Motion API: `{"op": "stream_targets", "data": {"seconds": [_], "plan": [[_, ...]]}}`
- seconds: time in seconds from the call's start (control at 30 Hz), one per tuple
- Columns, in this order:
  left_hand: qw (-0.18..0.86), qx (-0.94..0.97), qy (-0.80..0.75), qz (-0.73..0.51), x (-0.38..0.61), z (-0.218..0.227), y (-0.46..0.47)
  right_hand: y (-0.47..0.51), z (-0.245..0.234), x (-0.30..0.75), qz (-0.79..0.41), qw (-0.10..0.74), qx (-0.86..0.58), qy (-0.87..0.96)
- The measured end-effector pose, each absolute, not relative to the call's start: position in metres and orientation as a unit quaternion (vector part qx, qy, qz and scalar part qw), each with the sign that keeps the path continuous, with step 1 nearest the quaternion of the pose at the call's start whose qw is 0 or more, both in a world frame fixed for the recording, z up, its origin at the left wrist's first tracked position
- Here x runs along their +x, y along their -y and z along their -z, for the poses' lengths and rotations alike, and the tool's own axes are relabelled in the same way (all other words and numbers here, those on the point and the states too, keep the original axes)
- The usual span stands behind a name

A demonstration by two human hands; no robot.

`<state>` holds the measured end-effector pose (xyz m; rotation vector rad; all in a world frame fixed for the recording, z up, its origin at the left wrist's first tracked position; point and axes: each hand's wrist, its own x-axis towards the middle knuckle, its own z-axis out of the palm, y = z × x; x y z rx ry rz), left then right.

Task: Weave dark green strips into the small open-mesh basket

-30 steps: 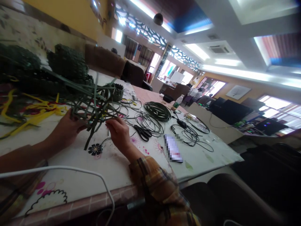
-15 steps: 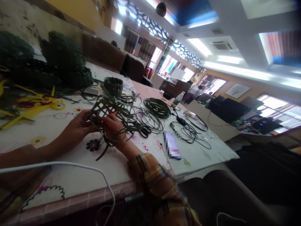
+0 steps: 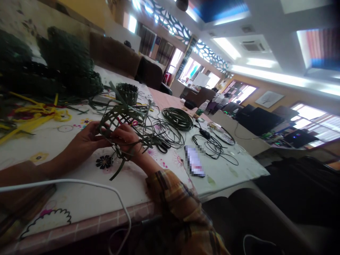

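Note:
A partly woven basket [image 3: 113,115] of dark green strips is held up over the flowered tablecloth [image 3: 87,191], with loose strip ends hanging from it. My left hand [image 3: 92,136] grips its left side, thumb and fingers closed on the strips. On its near side my right hand [image 3: 126,137] is closed among the strips, its fingertips partly hidden. Something small and red shows inside the weave. Just right of the right hand lie black-handled scissors [image 3: 163,145], partly covered by strips. Behind stands a small finished-looking woven basket [image 3: 127,94].
Coiled green strip [image 3: 177,119] lies right of my hands, with a black cable [image 3: 212,147], a bottle [image 3: 202,107] and a blurred-out phone-like object [image 3: 194,161]. Dark green bundles [image 3: 66,60] and yellow strips [image 3: 50,114] fill the left. A white cable [image 3: 79,181] crosses in front.
The camera view has shifted slightly. Both hands keep their grip on the basket; the strips have tilted a little and the right fingers have moved slightly.

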<state>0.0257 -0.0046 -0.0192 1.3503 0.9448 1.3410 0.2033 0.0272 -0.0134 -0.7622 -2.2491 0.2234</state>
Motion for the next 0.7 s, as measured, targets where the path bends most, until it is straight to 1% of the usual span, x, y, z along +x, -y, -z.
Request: {"op": "stream_targets", "data": {"seconds": [0.17,0.27,0.47,0.7], "plan": [[0.454,0.562,-0.403,-0.562,0.024,0.016,0.007,-0.030,0.012,0.209,-0.066,0.367,-0.265,0.889],[0.449,0.566,-0.393,-0.570,0.023,0.017,0.007,-0.029,0.015,0.207,-0.059,0.373,-0.298,0.877],[0.434,0.577,-0.384,-0.576,0.025,0.019,0.007,-0.028,0.016,0.202,-0.023,0.342,-0.337,0.877],[0.402,0.598,-0.378,-0.581,0.025,0.015,0.008,-0.017,0.009,0.202,-0.033,0.350,-0.355,0.866]]}}
